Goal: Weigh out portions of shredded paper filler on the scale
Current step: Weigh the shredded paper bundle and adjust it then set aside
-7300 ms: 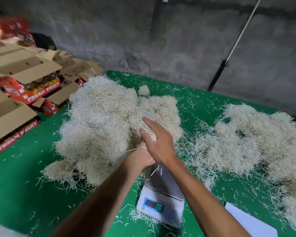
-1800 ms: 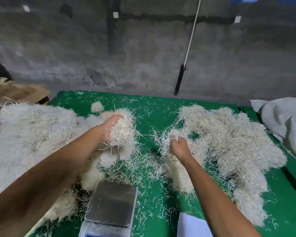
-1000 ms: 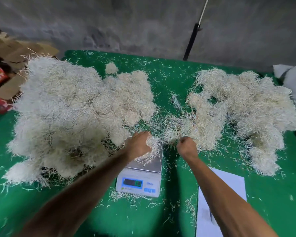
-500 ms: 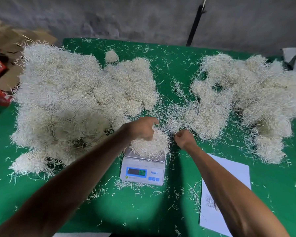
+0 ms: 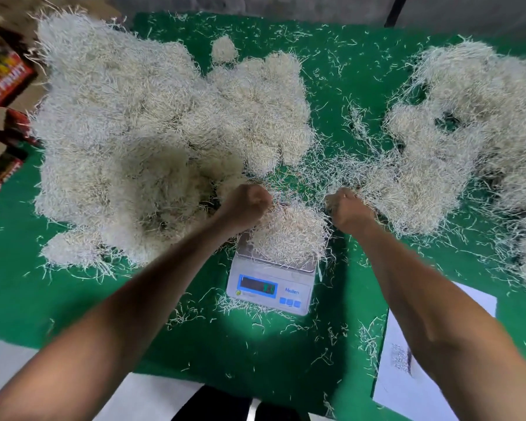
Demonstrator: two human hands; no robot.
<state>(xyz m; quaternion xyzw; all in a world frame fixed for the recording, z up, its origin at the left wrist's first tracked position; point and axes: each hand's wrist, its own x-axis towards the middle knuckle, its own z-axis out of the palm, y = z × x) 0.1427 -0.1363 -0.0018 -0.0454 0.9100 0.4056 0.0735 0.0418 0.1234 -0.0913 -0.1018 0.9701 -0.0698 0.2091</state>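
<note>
Left hand (image 5: pixel 246 205) curled at the far-left edge of the portion (image 5: pixel 289 232) on the scale (image 5: pixel 271 287); I can't tell if it grips shreds. Right hand (image 5: pixel 348 208) pinches shreds just right of it; big pile (image 5: pixel 140 129) lies left, so left is nearer for top-ups.
</note>
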